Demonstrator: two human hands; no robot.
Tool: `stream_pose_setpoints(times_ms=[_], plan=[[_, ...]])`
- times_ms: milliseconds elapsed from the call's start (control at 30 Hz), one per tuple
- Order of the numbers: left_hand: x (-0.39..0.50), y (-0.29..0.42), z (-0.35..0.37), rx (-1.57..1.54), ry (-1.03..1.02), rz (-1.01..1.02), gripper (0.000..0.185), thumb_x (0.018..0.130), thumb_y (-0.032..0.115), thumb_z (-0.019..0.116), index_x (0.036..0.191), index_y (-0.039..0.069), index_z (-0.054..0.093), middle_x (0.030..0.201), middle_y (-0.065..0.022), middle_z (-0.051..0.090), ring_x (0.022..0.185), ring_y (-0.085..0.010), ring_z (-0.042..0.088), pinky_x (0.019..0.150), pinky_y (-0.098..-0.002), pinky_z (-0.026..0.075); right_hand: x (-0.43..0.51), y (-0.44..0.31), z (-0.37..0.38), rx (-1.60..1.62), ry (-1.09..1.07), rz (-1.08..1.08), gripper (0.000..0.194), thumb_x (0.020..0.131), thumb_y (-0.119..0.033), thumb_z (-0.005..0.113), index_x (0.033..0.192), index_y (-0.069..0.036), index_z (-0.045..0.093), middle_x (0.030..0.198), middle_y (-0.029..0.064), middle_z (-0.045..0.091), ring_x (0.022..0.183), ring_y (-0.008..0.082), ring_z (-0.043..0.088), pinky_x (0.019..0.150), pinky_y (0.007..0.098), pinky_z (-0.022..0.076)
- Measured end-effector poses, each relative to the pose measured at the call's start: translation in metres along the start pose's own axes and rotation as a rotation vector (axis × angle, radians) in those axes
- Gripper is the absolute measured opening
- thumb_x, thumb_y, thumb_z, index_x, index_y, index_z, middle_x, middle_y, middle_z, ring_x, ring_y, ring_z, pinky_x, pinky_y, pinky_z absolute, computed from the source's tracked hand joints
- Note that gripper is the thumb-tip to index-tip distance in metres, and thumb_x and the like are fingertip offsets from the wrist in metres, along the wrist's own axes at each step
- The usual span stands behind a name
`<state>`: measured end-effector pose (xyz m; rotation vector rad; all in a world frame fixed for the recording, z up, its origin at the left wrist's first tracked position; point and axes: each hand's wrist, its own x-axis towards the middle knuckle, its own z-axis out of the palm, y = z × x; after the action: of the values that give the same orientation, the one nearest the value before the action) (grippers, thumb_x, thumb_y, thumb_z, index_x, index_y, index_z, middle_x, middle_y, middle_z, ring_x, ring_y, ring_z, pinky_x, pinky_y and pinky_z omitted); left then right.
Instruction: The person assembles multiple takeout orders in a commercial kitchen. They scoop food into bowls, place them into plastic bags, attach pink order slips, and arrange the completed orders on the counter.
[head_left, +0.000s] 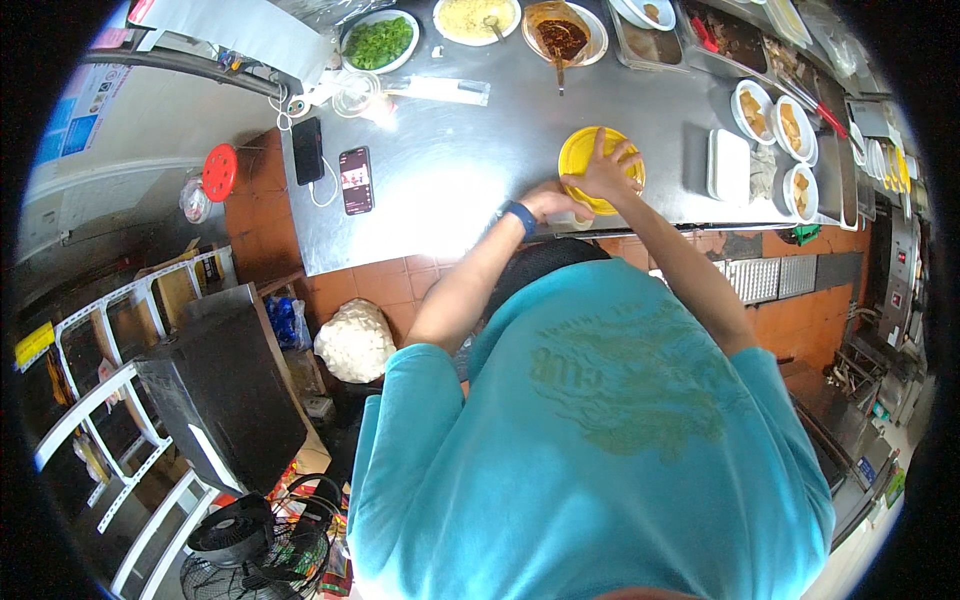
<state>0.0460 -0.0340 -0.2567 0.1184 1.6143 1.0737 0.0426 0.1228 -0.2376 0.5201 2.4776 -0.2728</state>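
Note:
A round yellow plate (577, 161) sits near the front edge of the steel worktable. My right hand (611, 171) lies across it with the fingers spread over its surface and toward the far rim. My left hand (553, 202), with a blue band at the wrist, is at the plate's near left edge, its fingers reaching under my right wrist. A small pale object (581, 222) shows just below the left fingertips; what it is cannot be made out. Whether the left fingers grip the rim is unclear.
At the back are bowls of chopped greens (380, 41), minced garlic-like food (478, 18) and dark red sauce (564, 41). White foam boxes (728, 166) and bowls of tan pieces (793, 127) stand right. Two phones (355, 180) lie left. A fan (255, 547) is behind.

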Motion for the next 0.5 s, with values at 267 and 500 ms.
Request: stream_pose_setpoints(times_ms=[267, 500], plan=[[0.005, -0.013, -0.015, -0.176, -0.143, -0.033, 0.054, 0.075, 0.043, 0.075, 0.123, 0.019, 0.068, 0.129, -0.0088, 0.062, 0.124, -0.0212, 0.05, 0.096, -0.05, 0.044, -0.023, 0.042, 0.006, -0.343, 0.264, -0.535, 0.115, 0.073, -0.063, 0.074, 0.157, -0.019, 0.008, 0.156, 0.035, 0.003, 0.14, 0.063, 0.001, 0.104, 0.077, 0.0216], [-0.004, 0.001, 0.006, -0.098, -0.117, -0.052, 0.072, 0.067, 0.041, 0.084, 0.128, 0.01, 0.06, 0.133, -0.0107, 0.055, 0.125, -0.0277, 0.048, 0.094, -0.049, 0.047, -0.023, -0.005, -0.003, -0.157, 0.091, -0.089, 0.117, 0.071, -0.069, 0.068, 0.157, -0.018, 0.008, 0.157, 0.0305, 0.009, 0.142, 0.0575, 0.008, 0.095, 0.0822, 0.0255]])
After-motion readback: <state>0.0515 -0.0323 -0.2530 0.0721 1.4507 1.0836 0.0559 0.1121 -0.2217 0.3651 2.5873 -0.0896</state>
